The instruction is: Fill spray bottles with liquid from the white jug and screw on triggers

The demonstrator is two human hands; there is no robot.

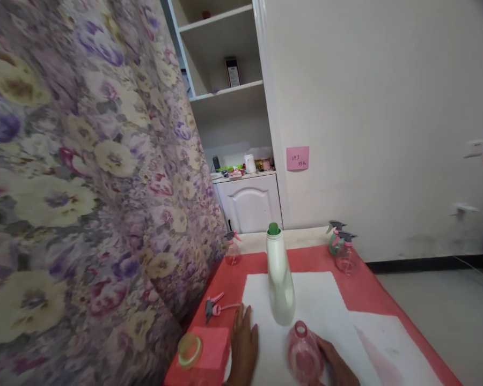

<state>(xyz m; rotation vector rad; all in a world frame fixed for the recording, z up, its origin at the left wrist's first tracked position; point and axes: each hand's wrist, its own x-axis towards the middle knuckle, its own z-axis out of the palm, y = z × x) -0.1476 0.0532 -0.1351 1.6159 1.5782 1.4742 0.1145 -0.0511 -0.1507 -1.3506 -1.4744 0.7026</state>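
Use the jug (282, 289) as reference: tall, smooth pale-green plastic, green piece in its mouth. Pink bottle (304, 358) is on your side of the jug, slightly right: see-through, round-bodied, narrow neck. Your right hand (336, 364) grips its right flank. Your left hand (243, 343) is near-left of the jug, fingers extended. Left of the jug: grey-and-pink spray head (214, 309) with tube; nearer you, a round yellowish piece (190, 351) by a pink paper square (212, 343).

Jug stands on a white sheet (322, 316) over the red-covered bench (366, 284). Flowered curtain (84, 187) left of jug; white cabinet (251, 203) behind it; plain wall (366, 134) behind-right.

Clear spray bottle (233, 254) back-left of jug, two more spray bottles (346, 261) back-right. Pink bottle's mouth is open; can't tell its contents.
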